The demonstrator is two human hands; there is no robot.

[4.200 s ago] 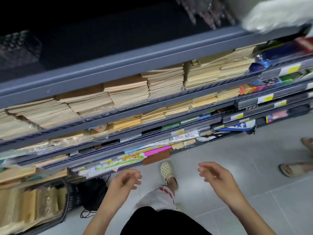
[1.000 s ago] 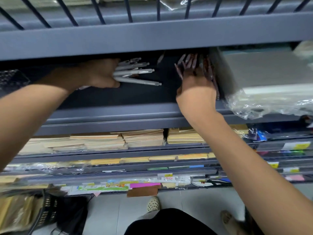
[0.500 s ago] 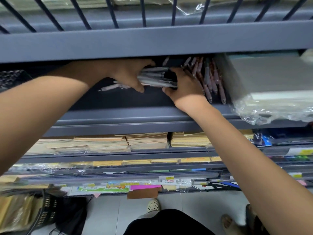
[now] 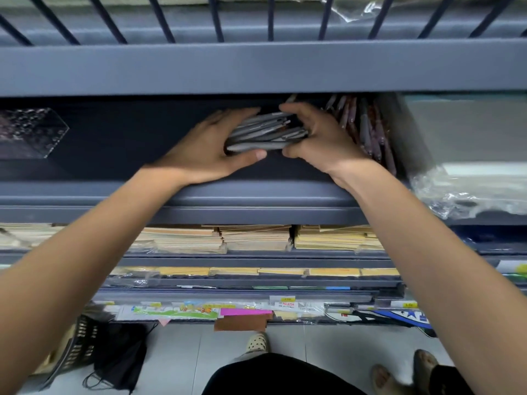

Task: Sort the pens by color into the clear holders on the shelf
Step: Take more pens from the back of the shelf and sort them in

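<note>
A bundle of grey pens (image 4: pixel 265 132) lies crosswise on the dark shelf (image 4: pixel 119 143), held between both hands. My left hand (image 4: pixel 208 149) cups the bundle's left end, thumb under it. My right hand (image 4: pixel 319 141) grips the right end with curled fingers. Just right of that hand, several reddish-brown pens (image 4: pixel 370 129) stand packed together, partly hidden by my wrist. A clear holder (image 4: pixel 28 132) sits at the shelf's far left, apart from both hands.
A plastic-wrapped stack (image 4: pixel 462 155) fills the shelf's right side. The shelf above (image 4: pixel 256 67) overhangs closely. Lower shelves hold tan notebooks (image 4: pixel 251 238). On the floor are a black basket (image 4: pixel 77 346) and another person's feet (image 4: pixel 410 372).
Both hands rose from near the floor into the shelf. My left hand brought the grey pens rightward; my right hand left the reddish pens and took the bundle's other end.
</note>
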